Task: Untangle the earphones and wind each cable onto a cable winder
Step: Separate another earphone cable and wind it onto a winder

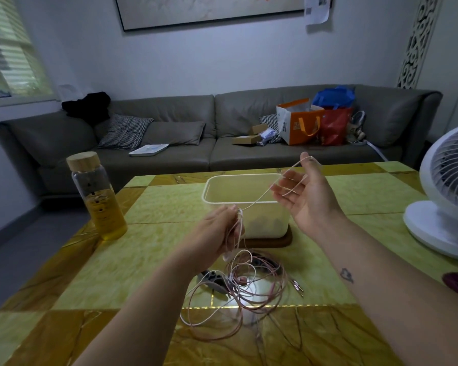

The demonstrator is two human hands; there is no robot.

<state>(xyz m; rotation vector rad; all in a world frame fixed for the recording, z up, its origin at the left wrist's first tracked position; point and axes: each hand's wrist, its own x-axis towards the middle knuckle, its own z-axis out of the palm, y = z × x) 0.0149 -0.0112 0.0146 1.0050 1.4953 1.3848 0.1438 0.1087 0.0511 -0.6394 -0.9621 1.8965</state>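
Both hands are raised above the table (148,249). The left hand (217,233), its back toward the camera, has its fingers curled round several strands of a thin pale cable (259,198), gripping them in a bunch. From that grip one strand runs up and to the right to the right hand (308,196). This hand is held palm up with relaxed, nearly straight fingers. The strand is draped over its thumb tip and loops across its fingers without being clasped.

Below the left hand the strands drop to a loose tangle of earphone cables (238,294), pinkish and white, lying on the table between the two forearms. Two metal plugs (298,286) lie at the tangle's right edge. A small grey object (214,280) sits at its left edge, partly under the loops; what it is cannot be told.

Just behind the hands stands a cream plastic tub (249,220) on a dark wooden board (275,243). To the left, a glass bottle (98,199) with a wooden lid holds yellow liquid. At the right edge stands a white fan (444,196). Beyond the table is a grey sofa (169,154) carrying cushions and shopping bags (315,120).
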